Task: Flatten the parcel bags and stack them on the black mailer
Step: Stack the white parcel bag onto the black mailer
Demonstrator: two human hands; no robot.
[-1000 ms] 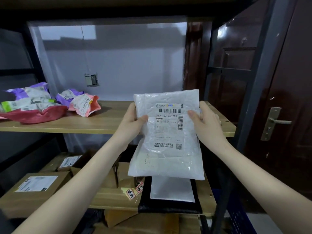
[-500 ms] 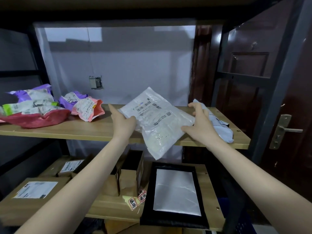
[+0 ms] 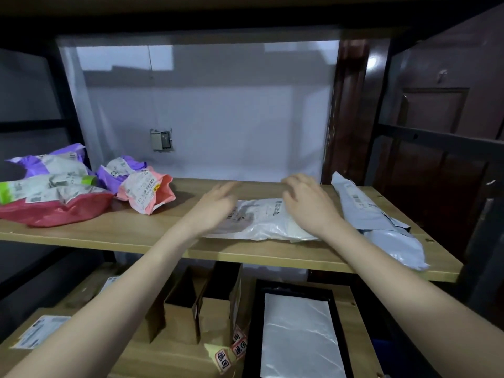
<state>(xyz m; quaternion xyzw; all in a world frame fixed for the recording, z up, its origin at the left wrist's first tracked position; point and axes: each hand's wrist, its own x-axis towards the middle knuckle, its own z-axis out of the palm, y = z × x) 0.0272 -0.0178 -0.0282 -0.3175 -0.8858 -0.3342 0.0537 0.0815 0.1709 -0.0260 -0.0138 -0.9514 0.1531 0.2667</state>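
Note:
A white parcel bag [image 3: 259,221] with a printed label lies flat on the upper wooden shelf [image 3: 152,233]. My left hand [image 3: 216,204] rests palm down on its left part, fingers spread. Pressed on its right part is my right hand [image 3: 308,204], also flat and open. The black mailer [image 3: 252,331] lies on the lower shelf below, with a white bag [image 3: 298,336] flat on top of it. A grey parcel bag [image 3: 373,216] lies on the upper shelf to the right of my right hand.
Crumpled purple, pink and red parcel bags [image 3: 62,189] are heaped at the shelf's left end. Open cardboard boxes [image 3: 201,304] and labelled cartons [image 3: 38,331] stand on the lower shelf. A black metal rack post [image 3: 381,110] and a dark door [image 3: 450,148] are at right.
The white bag went from upright in both hands to lying on the upper shelf. Both hands let go of its edges and now press flat on top of it.

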